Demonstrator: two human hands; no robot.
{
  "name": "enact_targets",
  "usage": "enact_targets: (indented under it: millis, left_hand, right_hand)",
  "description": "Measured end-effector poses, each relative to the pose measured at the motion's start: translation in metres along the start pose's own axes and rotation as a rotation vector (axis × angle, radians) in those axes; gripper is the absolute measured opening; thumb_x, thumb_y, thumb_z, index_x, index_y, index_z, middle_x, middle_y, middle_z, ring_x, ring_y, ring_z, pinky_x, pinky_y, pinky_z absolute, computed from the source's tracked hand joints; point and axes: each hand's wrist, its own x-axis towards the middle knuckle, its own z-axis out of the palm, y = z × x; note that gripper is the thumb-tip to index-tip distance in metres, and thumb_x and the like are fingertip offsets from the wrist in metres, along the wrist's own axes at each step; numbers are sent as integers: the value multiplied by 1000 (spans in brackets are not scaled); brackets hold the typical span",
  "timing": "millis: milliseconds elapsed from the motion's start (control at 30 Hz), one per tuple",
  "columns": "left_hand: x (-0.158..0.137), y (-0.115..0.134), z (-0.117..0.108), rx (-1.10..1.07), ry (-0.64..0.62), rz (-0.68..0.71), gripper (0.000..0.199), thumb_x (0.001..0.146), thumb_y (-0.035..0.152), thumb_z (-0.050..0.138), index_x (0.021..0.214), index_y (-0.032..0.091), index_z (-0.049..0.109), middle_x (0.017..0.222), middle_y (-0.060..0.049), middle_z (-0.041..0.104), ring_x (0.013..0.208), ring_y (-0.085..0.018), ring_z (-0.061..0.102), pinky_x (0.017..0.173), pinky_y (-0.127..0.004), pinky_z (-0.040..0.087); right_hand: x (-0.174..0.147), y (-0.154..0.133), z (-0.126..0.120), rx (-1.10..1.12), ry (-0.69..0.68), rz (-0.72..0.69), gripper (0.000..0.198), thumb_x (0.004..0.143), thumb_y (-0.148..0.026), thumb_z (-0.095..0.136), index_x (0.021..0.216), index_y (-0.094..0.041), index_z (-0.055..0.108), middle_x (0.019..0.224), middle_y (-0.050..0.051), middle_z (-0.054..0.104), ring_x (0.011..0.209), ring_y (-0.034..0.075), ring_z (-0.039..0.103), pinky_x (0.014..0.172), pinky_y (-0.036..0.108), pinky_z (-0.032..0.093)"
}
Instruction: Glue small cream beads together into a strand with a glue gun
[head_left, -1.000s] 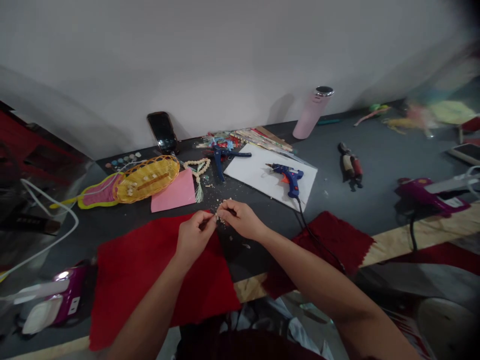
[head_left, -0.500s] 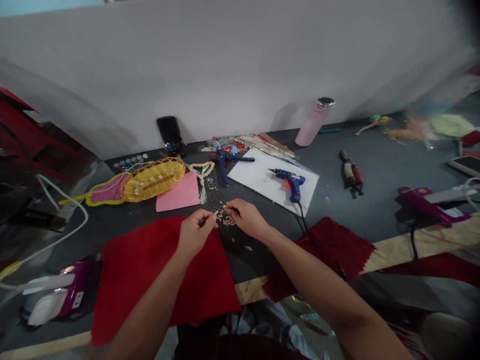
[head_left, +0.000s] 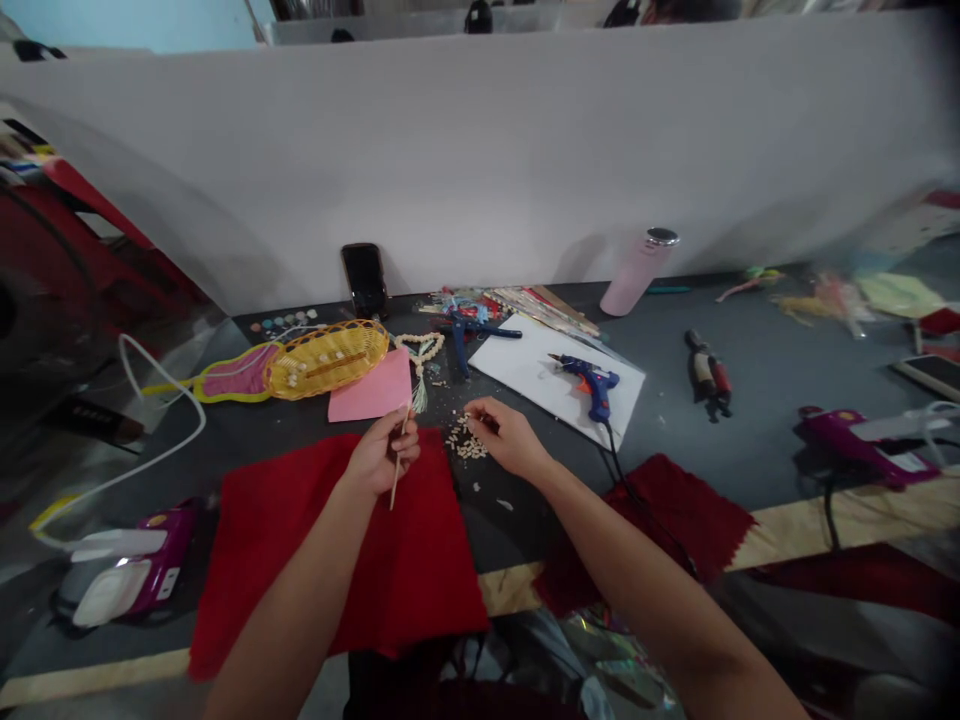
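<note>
- I note my left hand (head_left: 384, 452) pinching a thin stick (head_left: 394, 486) over red cloth (head_left: 292, 510).
- My right hand (head_left: 501, 432): fingers narrow; whether gripping anything, I cannot tell.
- Small pale pieces (head_left: 468, 444) lie just beside it.

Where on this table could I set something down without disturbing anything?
Try the broad bare patch between the pliers and the far-right purple device. A narrower, mostly bare strip lies between the pliers and white board. It's crowded around the yellow basket and pink sheet, and by the right hand at the small pale pieces.
</note>
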Motion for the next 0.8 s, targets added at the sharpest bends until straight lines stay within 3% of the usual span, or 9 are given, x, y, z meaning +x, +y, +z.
enact_targets:
  millis: [100, 233, 400, 600, 700, 800]
  left_hand:
    - [1, 3, -1, -31, -29, -23, 7, 79, 17, 58, 79, 10, 56, 57, 3, 53, 37, 0, 34, 36, -13, 28]
    - [4, 4, -4, -27, -43, -33, 8, 79, 18, 59, 79, 10, 56, 57, 3, 53, 37, 0, 34, 36, -13, 27]
    - [8, 2, -8, -14, -55, -20, 11, 78, 21, 60, 81, 11, 57, 60, 3, 54, 38, 1, 34, 36, -13, 27]
    - [6, 2, -5, 21, -47, -4, 13, 77, 22, 61, 80, 10, 57, 59, 2, 55, 38, 0, 33, 36, -13, 25]
    - [3, 4, -1, 33, -50, 3, 12, 77, 21, 61, 78, 10, 56, 57, 2, 55, 38, 0, 33, 36, -13, 25]
    - [-1, 5, 4, 45, -38, 13, 11, 75, 20, 62, 76, 10, 56, 56, 2, 55, 37, 0, 33, 35, -13, 25]
  right_hand:
    - [23, 1, -13, -116, -10, -11, 21, 83, -27, 50, 102, -21, 56, 96, 5, 61, 81, 16, 57, 74, 29, 44]
    - [69, 6, -26, -466, -36, 45, 20, 82, -28, 52, 99, -19, 58, 102, 7, 61, 95, 19, 54, 86, 33, 39]
    - [114, 16, -14, -594, -8, 149, 34, 83, -42, 51, 95, -12, 61, 102, 16, 60, 105, 28, 46, 95, 44, 29]
    - [135, 33, 9, -663, 37, 290, 43, 75, -47, 56, 91, -8, 64, 105, 23, 54, 108, 34, 39, 86, 43, 37]
    - [138, 38, 5, -667, 77, 299, 33, 77, -39, 54, 89, -10, 65, 103, 20, 55, 107, 33, 41, 84, 40, 38]
    - [135, 37, -11, -648, 126, 236, 28, 80, -33, 47, 87, -12, 64, 105, 17, 56, 107, 29, 42, 91, 39, 33]
